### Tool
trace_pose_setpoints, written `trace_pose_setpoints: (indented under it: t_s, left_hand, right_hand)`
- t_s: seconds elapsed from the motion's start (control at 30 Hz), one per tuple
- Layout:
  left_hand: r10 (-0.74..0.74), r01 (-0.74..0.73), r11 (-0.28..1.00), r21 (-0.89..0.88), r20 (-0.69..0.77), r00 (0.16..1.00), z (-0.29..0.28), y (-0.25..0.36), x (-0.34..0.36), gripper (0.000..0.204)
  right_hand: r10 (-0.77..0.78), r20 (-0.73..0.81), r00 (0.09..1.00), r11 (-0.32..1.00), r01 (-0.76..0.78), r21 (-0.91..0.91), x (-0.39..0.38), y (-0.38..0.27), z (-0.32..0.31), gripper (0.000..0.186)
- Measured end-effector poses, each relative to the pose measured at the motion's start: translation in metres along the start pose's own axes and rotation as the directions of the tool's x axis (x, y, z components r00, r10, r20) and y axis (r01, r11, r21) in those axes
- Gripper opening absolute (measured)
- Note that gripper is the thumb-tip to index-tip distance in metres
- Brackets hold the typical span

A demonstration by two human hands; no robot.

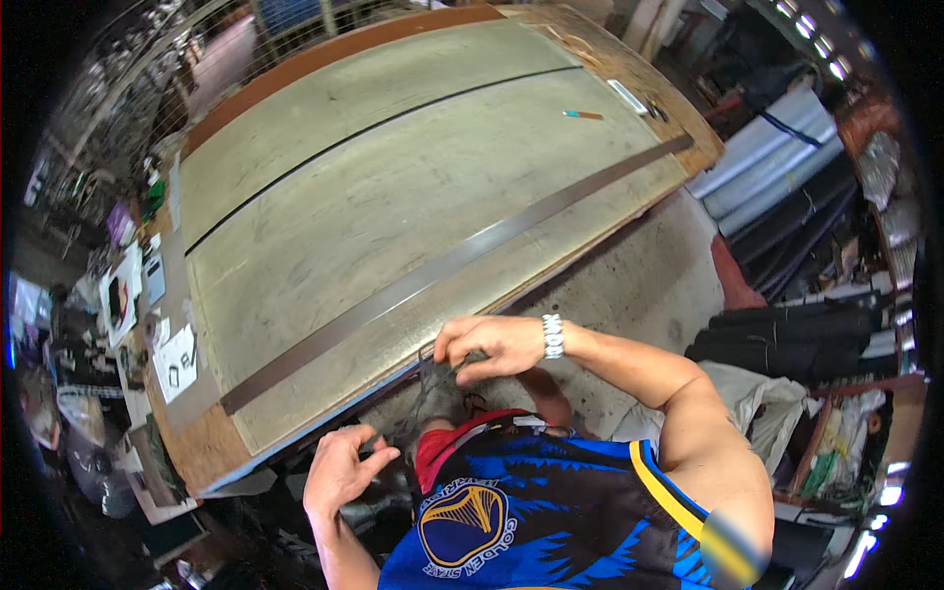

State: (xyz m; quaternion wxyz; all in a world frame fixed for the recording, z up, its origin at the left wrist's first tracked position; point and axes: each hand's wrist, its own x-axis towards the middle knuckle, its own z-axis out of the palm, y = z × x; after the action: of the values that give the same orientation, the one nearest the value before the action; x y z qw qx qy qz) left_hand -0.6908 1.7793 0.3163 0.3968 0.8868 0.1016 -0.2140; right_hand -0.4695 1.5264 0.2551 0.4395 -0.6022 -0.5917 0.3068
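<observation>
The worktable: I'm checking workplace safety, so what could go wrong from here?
The right hand, which seems to hold a dark item, is near the close edge of the worktable and might bump it. The long dark strip lying along that side could shift if knocked. The wrist band might snag.

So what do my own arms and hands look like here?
No sleeves, and no glove on the left hand or right hand. A silvery linked band circles the right wrist; none shows on the left. The sleeveless top is black and blue, edged yellow at the right armhole.
</observation>
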Motion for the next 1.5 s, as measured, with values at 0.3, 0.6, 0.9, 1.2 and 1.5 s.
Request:
trace_pose_setpoints:
  t_s: [0.3,0.6,0.9,1.2,1.5]
  left_hand:
    - [0.162,-0.124,0.951,-0.282,0.116,0.98,-0.033,0.018,0.152,0.018]
    - [0.312,-0.305,0.949,0.086,-0.092,0.946,-0.056,0.061,0.276,0.02]
    - [0.45,-0.145,0.875,0.461,-0.667,0.594,-0.093,0.123,0.444,0.016]
    - [0.234,0.105,0.91,0.4,-0.707,0.668,0.028,0.085,0.487,0.037]
    - [0.139,0.068,0.956,0.284,-0.648,0.749,0.084,0.146,0.51,0.064]
  right_hand:
    - [0.209,-0.446,0.87,0.816,-0.406,-0.411,-0.08,-0.002,-0.107,0.015]
    - [0.346,-0.408,0.845,0.724,-0.517,-0.457,-0.092,0.066,-0.242,0.017]
    - [-0.08,-0.459,0.885,0.676,-0.291,-0.677,-0.062,0.191,-0.456,0.013]
    - [-0.079,-0.213,0.974,0.613,-0.121,-0.78,-0.104,0.345,-0.442,0.021]
    - [0.093,-0.349,0.933,0.668,-0.318,-0.673,-0.081,0.338,-0.384,0.057]
